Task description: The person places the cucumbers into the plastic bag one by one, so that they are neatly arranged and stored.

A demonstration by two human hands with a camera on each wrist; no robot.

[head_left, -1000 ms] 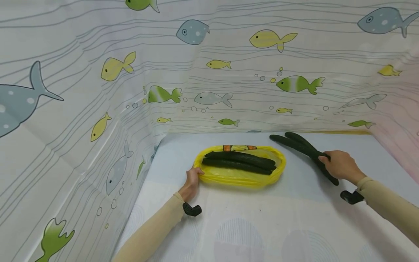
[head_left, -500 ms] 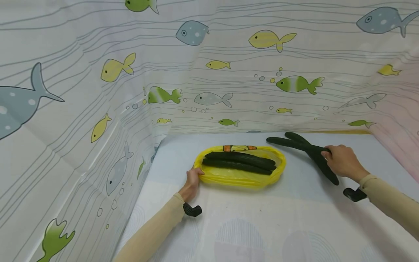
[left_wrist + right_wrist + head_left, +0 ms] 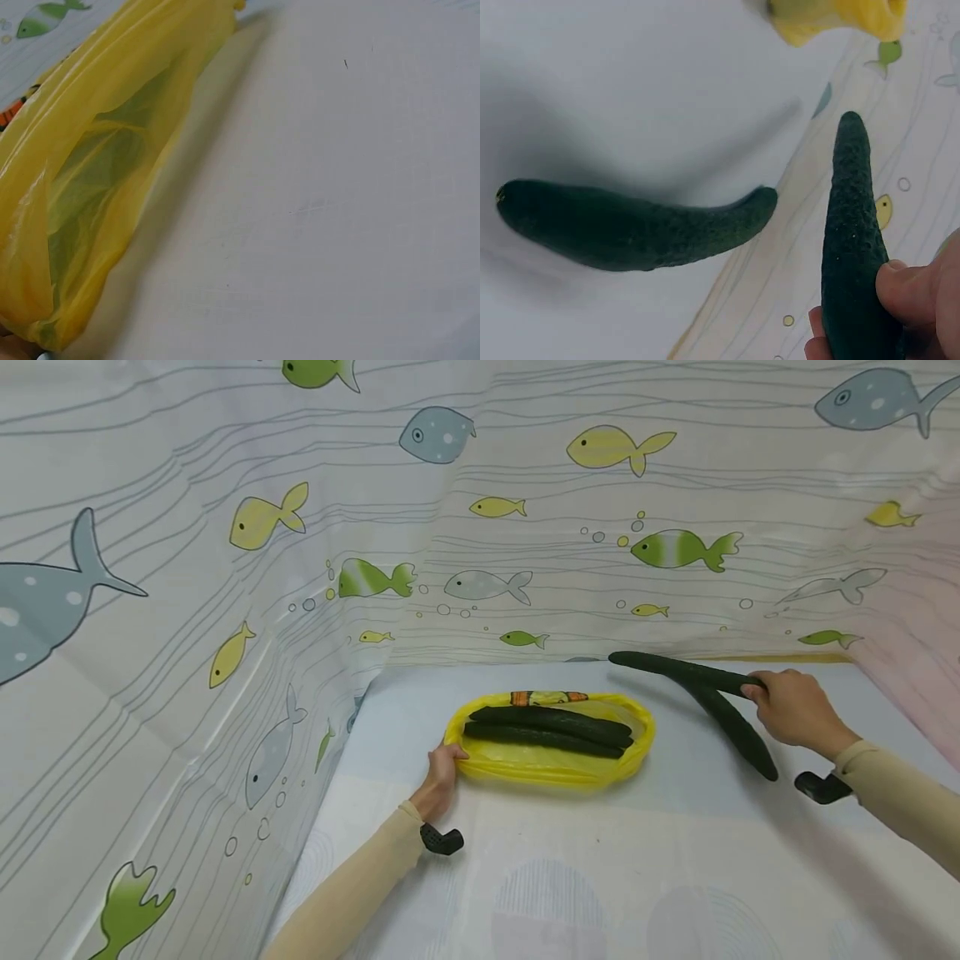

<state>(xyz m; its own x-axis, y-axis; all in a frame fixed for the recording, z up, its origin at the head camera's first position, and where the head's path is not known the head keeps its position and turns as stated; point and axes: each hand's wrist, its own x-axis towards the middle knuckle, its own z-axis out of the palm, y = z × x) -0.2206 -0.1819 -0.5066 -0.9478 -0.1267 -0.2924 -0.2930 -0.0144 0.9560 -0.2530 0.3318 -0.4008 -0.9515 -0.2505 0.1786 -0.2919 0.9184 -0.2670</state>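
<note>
My right hand [image 3: 798,712] grips one end of a dark green cucumber [image 3: 678,668], the thumb pressed along its side in the right wrist view. The cucumber is raised above the table, its far end pointing left. Beneath it a second cucumber [image 3: 630,229] lies on the table, apart from the held one in the right wrist view. My left hand [image 3: 438,783] pinches the left rim of a yellow plastic bag [image 3: 536,774], whose mouth is spread wide. Inside the bag lie two cucumbers [image 3: 551,720] side by side. Only a sliver of the left hand shows in the left wrist view.
A white table [image 3: 555,860] with pale printed shapes lies under everything. Behind it and along the left hangs a fish-patterned sheet [image 3: 555,552]. A pinkish sheet [image 3: 922,627] borders the right side.
My right hand has lifted one cucumber off the other, moving up and slightly right; that cucumber has swung toward level. The left hand and the bag have stayed in place.
</note>
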